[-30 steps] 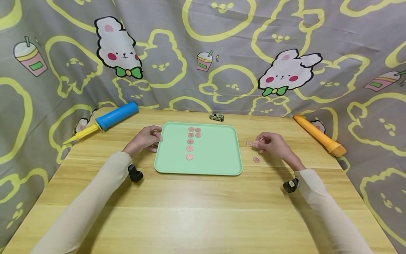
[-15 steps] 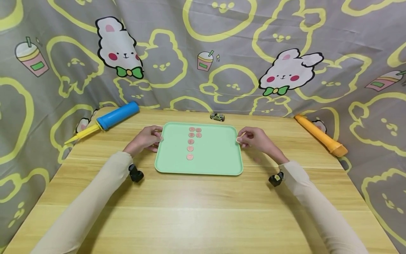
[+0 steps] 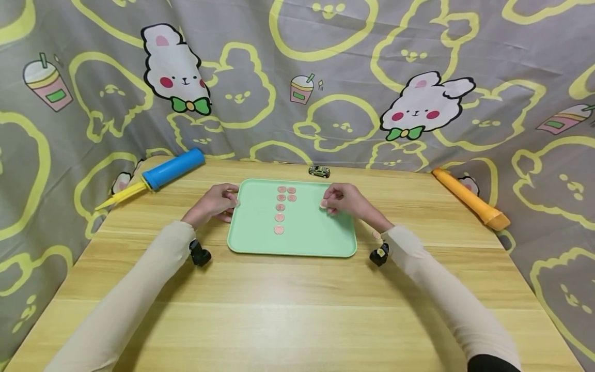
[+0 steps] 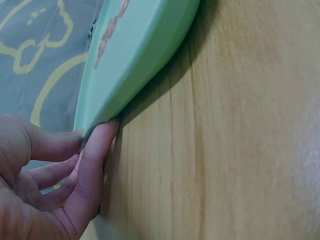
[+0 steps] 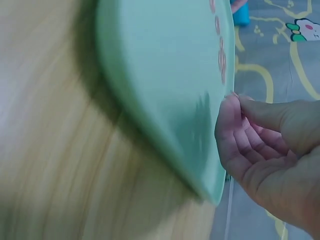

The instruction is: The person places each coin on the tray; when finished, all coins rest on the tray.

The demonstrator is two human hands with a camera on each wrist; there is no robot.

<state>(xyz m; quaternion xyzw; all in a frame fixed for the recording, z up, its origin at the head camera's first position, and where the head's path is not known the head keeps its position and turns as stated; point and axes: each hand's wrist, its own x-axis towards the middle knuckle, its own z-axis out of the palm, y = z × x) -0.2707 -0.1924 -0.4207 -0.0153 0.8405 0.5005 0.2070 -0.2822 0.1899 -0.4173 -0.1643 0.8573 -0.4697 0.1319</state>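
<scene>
A green tray (image 3: 311, 237) lies on the wooden table, bearing several copper coins (image 3: 279, 218) in one column with a short second column at the top. My left hand (image 3: 218, 202) pinches the tray's left rim between thumb and index finger, as the left wrist view also shows. Over the right part of the tray is my right hand (image 3: 343, 199), thumb and index finger pinching a coin (image 5: 234, 94) that they mostly hide. Another coin (image 3: 376, 235) lies on the table right of the tray, just above the right wrist's camera.
A small toy car (image 3: 319, 171) stands behind the tray. At the back left lies a blue and yellow hand pump (image 3: 172, 169); an orange tapered tube (image 3: 469, 199) lies at the right edge. A patterned curtain (image 3: 260, 77) hangs behind the table.
My right hand has picked up a coin from the table right of the tray and carried it left over the tray. The left hand has stayed at the rim.
</scene>
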